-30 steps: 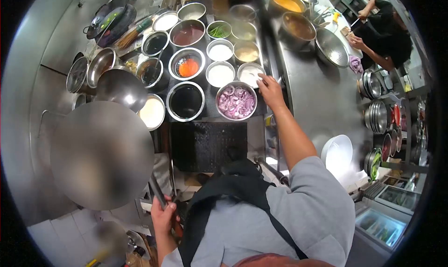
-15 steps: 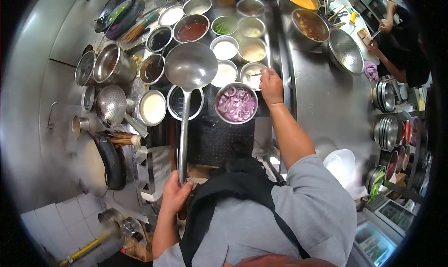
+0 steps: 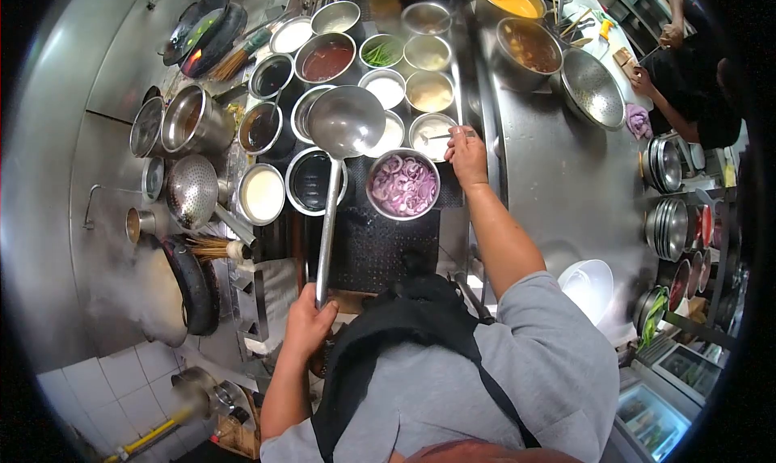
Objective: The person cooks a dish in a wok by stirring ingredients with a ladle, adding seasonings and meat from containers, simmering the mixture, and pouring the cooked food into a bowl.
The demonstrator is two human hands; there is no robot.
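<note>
head cam, rnd gry metal ladle (image 3: 346,123), long-handled

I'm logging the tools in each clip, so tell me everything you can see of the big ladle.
The ladle has a wide, round bowl and a long, straight handle, both apparently grey metal; the bowl shows a bare, dully shiny surface. The left hand grips the handle's near end. From there the ladle slants forward, its bowl overlapping the view of several containers and partly hiding them. Whether it touches any is unclear.
</note>
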